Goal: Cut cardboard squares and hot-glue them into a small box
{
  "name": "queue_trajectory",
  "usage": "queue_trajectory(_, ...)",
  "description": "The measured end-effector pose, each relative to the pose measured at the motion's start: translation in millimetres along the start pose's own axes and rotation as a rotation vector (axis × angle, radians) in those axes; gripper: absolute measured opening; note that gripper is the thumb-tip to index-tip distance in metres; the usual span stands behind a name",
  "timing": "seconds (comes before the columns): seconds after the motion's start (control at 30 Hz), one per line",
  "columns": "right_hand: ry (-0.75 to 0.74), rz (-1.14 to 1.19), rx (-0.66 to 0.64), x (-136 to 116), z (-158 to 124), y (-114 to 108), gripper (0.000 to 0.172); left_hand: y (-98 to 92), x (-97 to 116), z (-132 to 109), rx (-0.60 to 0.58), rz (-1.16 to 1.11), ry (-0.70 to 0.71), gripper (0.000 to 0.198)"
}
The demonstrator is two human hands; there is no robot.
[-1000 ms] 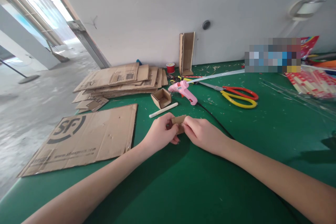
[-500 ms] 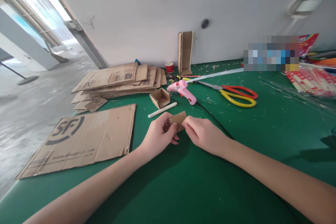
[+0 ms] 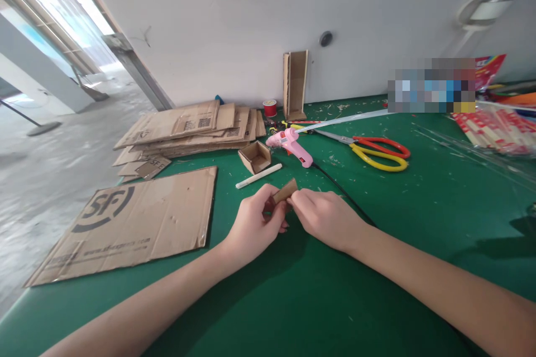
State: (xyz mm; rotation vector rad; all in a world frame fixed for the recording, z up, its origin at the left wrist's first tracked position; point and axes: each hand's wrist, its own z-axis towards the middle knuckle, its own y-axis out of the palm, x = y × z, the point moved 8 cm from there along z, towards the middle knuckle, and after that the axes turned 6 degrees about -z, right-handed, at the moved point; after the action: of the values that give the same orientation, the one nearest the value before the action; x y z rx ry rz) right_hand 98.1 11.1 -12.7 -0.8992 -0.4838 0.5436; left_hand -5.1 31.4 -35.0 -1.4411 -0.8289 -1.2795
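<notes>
A small piece of brown cardboard [image 3: 285, 192] is pinched between my two hands above the green table. My left hand [image 3: 256, 221] grips its left side, thumb in front and fingers behind. At its right edge, the closed fingertips of my right hand [image 3: 324, 215] press on it; part of the piece is hidden by them. Just beyond my hands lie a white stick-like pen [image 3: 258, 176] and a small open cardboard box [image 3: 255, 157]. A pink glue gun [image 3: 292, 146] rests behind them, a clear glue stick [image 3: 343, 119] reaching from its rear.
Stacked cardboard sheets [image 3: 188, 128] and a large printed sheet [image 3: 142, 223] lie to the left. Scissors [image 3: 379, 153] with red and yellow handles are at the right, beyond the black cord [image 3: 347, 195]. A tall cardboard box [image 3: 296, 85] and red spool [image 3: 270, 107] stand by the wall.
The small cardboard piece has tilted or bent in my fingers, so less of its broad face shows. Both hands stay in nearly the same place.
</notes>
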Motion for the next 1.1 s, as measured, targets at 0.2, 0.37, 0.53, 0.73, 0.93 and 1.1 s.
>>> queue_trajectory(0.2, 0.015, -0.008, 0.014, 0.9, -0.6, -0.4, 0.026, -0.1, 2.5, -2.3, 0.012, -0.016, -0.011, 0.010)
queue_trajectory(0.37, 0.001, -0.009, 0.056, 3.1, 2.0, -10.1, 0.026, -2.6, -0.2, 0.6, 0.055, -0.069, -0.019, 0.013)
queue_trajectory(0.53, 0.011, -0.006, 0.092, 5.2, 3.8, -21.0, 0.028, -7.8, -6.9, 4.8, 0.120, -0.096, -0.048, 0.020)
queue_trajectory(0.73, -0.029, -0.021, 0.001, 2.9, 11.5, -32.4, 0.026, -14.6, -11.4, 7.9, 0.151, -0.033, -0.122, 0.018)
queue_trajectory(0.93, 0.180, 0.246, -0.536, 60.7, 8.0, -34.1, 0.025, -9.0, -6.5, 13.8, -0.027, 0.243, -0.122, 0.030)
queue_trajectory(1.1, 0.415, 0.552, -0.519, 87.3, -0.5, -52.6, 0.027, -8.0, 9.4, 14.1, -0.091, 0.718, 0.081, 0.030)
